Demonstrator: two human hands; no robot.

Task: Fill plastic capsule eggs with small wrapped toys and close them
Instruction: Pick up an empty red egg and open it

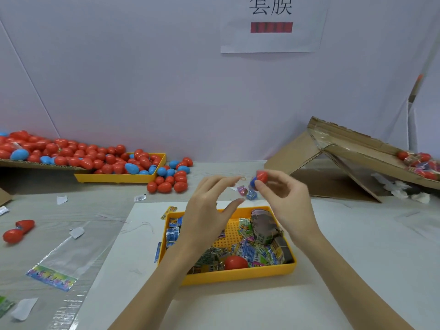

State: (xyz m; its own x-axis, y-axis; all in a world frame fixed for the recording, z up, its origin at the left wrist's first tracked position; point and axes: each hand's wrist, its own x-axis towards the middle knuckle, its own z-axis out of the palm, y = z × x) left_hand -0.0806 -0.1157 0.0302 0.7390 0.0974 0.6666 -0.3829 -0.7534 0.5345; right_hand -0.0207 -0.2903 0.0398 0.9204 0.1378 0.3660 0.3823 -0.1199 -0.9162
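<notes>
Capsule egg [259,179]: light, slick, rigid plastic; you should grip its halves.
Right hand [283,194]: pinches it.
Left hand [209,206]: released, fingers spread.

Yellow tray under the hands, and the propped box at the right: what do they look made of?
The yellow tray looks like moulded plastic: uniform colour, smooth semi-gloss walls, a perforated grid floor. The propped box looks like corrugated cardboard: matte brown faces, ragged torn edges, with shiny clear tape along a seam.
</notes>
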